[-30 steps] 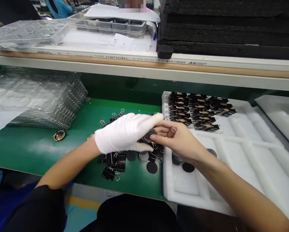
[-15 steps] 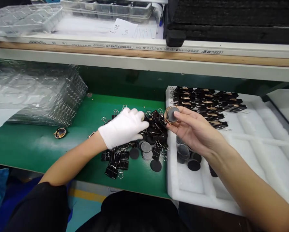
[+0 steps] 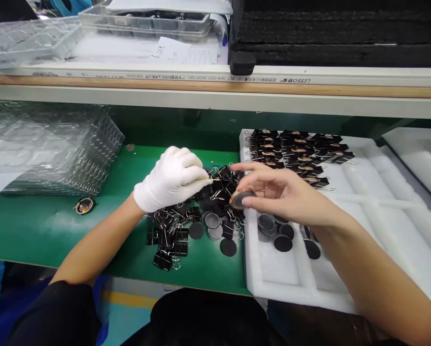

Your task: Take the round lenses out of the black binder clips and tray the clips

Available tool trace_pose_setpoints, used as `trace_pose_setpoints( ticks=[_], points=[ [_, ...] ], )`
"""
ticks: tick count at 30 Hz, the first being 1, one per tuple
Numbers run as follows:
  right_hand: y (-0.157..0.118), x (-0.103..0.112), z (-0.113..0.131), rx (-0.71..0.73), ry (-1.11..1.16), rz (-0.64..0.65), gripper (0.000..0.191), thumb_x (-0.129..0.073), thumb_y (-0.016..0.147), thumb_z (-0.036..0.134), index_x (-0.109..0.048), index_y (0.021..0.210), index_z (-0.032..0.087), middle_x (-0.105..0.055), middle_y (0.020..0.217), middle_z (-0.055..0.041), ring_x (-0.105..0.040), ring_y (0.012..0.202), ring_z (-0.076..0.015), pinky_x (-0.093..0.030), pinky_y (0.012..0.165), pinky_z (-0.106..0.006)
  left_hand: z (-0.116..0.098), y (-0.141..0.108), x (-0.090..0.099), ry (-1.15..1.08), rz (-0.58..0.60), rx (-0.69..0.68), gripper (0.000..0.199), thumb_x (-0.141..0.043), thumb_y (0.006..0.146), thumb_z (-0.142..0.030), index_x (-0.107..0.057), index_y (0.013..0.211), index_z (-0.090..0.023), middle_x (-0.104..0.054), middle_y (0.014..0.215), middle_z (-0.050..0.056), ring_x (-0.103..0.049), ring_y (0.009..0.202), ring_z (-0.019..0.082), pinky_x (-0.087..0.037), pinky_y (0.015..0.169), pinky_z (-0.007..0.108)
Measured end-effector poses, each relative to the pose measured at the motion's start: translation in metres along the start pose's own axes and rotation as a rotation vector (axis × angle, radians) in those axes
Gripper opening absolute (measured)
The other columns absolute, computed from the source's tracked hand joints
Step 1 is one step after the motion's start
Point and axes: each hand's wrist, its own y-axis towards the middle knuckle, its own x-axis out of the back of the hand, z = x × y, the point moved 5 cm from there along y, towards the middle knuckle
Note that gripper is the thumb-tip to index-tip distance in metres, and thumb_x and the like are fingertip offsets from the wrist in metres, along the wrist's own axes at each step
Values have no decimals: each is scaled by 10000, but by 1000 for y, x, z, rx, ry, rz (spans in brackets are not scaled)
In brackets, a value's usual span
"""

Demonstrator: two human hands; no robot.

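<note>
Since the frame half a second earlier, the left hand has been lifting and the right hand has been tipping its gold-rimmed round piece flatter. That piece is hanging between thumb and fingers near the left wall of the white foam tray. The gloved left hand is pinching narrow on a thin piece, too small to identify, above a heap of black binder clips. The shelf strip is bearing "LESSO" beside smaller print that is blurring, and a paper slip is showing handwriting like "8.26". The right hand and forearm are hiding part of the tray and its clipped rows; the frame is cutting off the clear plastic trays at left. Dark discs are lying between the clips and the tray wall, while the green bench is stretching leftward, past another gold-rimmed piece, and down to its front edge.
</note>
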Motion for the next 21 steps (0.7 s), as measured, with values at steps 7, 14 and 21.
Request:
trace_pose_setpoints(
  ticks=[7,14,21],
  points=[
    [1,-15,-7,87,-24,-27,161,-823,844,348,-810,960,237,-763,1019,-79,-750,1007,-267,-671,776,-377,-8,-5,-21,-645,26,455,204,-502,1056,-342,-571,939,-191,-714,1067,84,-702,974,167,-558,847,333],
    [2,-7,-11,-20,-130,39,181,-833,811,375,-792,899,222,-798,983,-65,-770,881,-238,-649,780,-367,-6,-13,-42,-1040,384,699,540,-632,966,-459,-516,1419,-190,-717,1278,142,-738,1065,220,-623,788,318],
    [-1,0,-7,4,-232,55,143,-814,828,363,-797,885,233,-808,995,-58,-774,890,-237,-644,798,-368,5,-14,-23,-524,625,543,361,-536,1001,-492,-721,1177,-237,-778,1147,32,-728,1002,208,-542,878,332]
  ],
)
